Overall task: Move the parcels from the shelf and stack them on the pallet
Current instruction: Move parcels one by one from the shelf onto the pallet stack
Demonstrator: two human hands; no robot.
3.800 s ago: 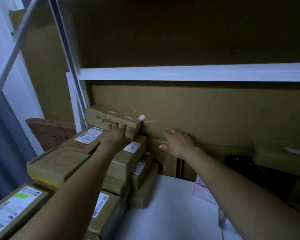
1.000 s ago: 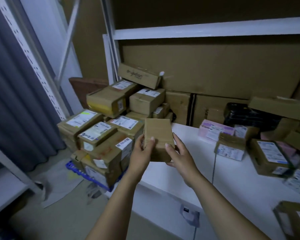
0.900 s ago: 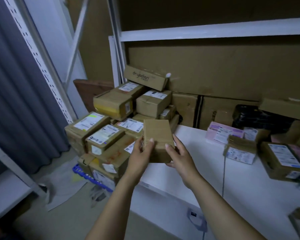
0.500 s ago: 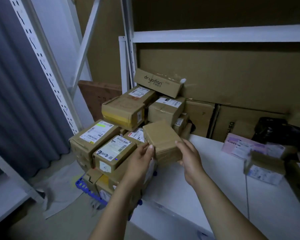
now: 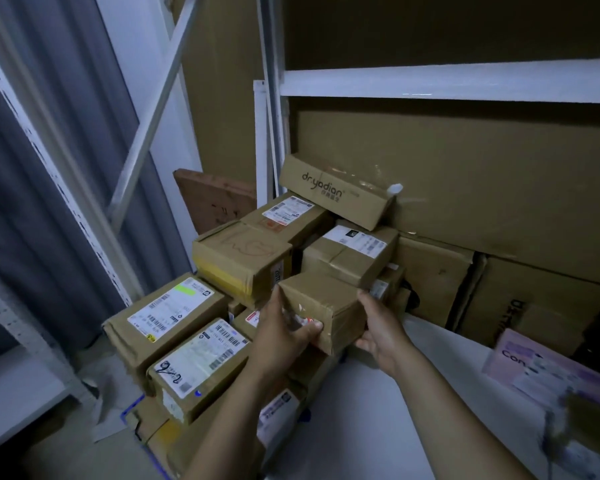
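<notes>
I hold a small plain brown parcel point(image 5: 321, 306) with both hands over the stack of parcels point(image 5: 243, 261) on the blue pallet point(image 5: 129, 415). My left hand point(image 5: 281, 336) grips its near left corner, thumb on the front face. My right hand point(image 5: 378, 327) grips its right end. The parcel sits level, close against a labelled box point(image 5: 350, 251) and a yellow-taped box point(image 5: 239, 265). A long "dr.yadian" box point(image 5: 333, 192) lies tilted on top at the back. The white shelf point(image 5: 378, 420) is under my right forearm.
Two labelled boxes point(image 5: 167, 313) point(image 5: 198, 362) sit at the stack's left front. A pink parcel point(image 5: 548, 368) lies on the shelf at right. Large flat cartons point(image 5: 465, 168) line the shelf's back. White rack uprights point(image 5: 267, 133) and a grey curtain point(image 5: 49, 168) stand left.
Both hands have carried the small parcel left and forward from above the shelf to the stack, turning it flat. The view has swung toward the pallet.
</notes>
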